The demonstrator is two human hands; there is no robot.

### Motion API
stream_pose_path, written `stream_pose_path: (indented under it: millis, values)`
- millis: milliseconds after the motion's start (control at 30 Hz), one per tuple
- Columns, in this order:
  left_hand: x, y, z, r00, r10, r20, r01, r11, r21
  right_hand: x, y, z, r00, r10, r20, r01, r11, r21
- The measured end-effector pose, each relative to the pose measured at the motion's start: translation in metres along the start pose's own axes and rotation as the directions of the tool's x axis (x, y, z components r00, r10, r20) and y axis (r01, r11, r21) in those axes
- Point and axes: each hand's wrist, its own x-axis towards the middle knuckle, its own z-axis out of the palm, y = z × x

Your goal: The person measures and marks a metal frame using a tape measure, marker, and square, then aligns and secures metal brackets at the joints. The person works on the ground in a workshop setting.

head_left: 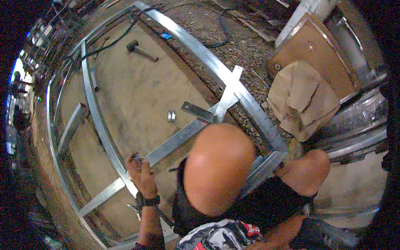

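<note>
My left hand (143,178), with a dark watch on its wrist, is over the joint of a long galvanized steel tube and a crossbar (177,139). Its fingers are curled round something small and greyish that I cannot make out. The tubes belong to a large metal frame (199,46) lying on the ground. A metal square (227,98) with a dark arm lies across the crossbar's far end and the right-hand tube. Beyond my left hand, two small silver pieces (171,116) lie on the floor. My right forearm (285,233) shows at the lower edge; its hand is out of sight.
Inside the frame lies a hammer (142,51), and a black cable (112,43) crosses the frame's far left corner. A loose tube (71,129) rests at the left. Gravel (208,25) and crumpled brown cardboard (304,100) lie right. My bent knee (219,166) hides part of the frame.
</note>
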Motion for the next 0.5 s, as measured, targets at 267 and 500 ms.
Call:
stream_pose_path:
  millis: [267, 500]
  values:
    - [-0.038, -0.13, 0.033, 0.793, -0.39, 0.468, -0.013, 0.757, 0.653, 0.009, 0.038, 0.021, 0.965, 0.261, -0.031, -0.263, 0.96, -0.096]
    - [-0.042, -0.171, 0.076, 0.611, -0.381, 0.694, -0.444, 0.56, 0.699, -0.053, 0.02, -0.013, 0.967, 0.24, 0.087, -0.253, 0.939, 0.231]
